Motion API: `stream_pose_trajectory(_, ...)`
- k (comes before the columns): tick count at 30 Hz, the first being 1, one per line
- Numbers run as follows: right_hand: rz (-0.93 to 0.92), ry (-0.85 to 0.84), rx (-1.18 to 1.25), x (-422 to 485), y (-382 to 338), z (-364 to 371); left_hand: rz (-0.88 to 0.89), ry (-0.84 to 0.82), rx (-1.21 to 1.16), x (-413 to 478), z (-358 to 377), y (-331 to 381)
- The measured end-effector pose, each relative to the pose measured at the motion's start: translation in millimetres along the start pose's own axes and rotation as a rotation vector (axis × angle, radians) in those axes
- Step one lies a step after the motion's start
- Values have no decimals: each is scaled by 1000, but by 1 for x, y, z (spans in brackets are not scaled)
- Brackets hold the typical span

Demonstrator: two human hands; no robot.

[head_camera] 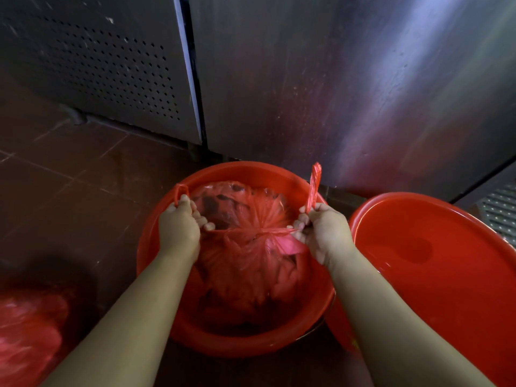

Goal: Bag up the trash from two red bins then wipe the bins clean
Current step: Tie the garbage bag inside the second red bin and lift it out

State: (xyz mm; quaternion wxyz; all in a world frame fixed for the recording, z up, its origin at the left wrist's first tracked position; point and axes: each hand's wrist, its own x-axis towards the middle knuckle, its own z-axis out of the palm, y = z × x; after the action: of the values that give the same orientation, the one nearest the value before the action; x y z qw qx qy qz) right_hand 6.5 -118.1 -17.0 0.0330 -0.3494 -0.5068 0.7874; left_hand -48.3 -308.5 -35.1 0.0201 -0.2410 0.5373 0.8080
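- Head view, centre of frame: my left hand (178, 227) is fisted round one twisted handle of the red bag (251, 269). My right hand (324, 233) pinches the other handle, its end sticking up.
- A strand of plastic runs taut between my fists.
- The bag sits inside the centre bin (237, 167); the second bin (435, 263) is just beside it, right of frame.
- Lower left: a blurred red sack (28, 331) on the tiled floor (69, 169). Steel cabinet (335, 79) across the top.

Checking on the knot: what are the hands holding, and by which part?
The red trash bag, by its two twisted handles: left hand grips one, right hand the other.
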Motion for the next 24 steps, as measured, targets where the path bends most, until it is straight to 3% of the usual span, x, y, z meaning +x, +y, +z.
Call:
stream_pose_trajectory(4, -117, -39, -59, -3, 4, 1, 62, -19, 38, -4, 0, 4)
stream_pose_trajectory(10, -251, -152, -130, -5, 6, 3, 242, -237, 219, -25, 3, 16)
stream_pose_trajectory(15, -349, -123, -302, -15, 7, 19, 498, -349, 537, -50, 7, 30)
stream_pose_trajectory(18, -488, -100, -565, -20, 11, 27, 644, -376, 771, -58, 7, 37)
stream_pose_trajectory(21, -596, -229, -767, -31, 14, 33, 751, -429, 923, -58, 6, 42)
stream_pose_trajectory(24, -537, -383, -806, -36, 16, 35, 754, -485, 977, -54, 6, 43)
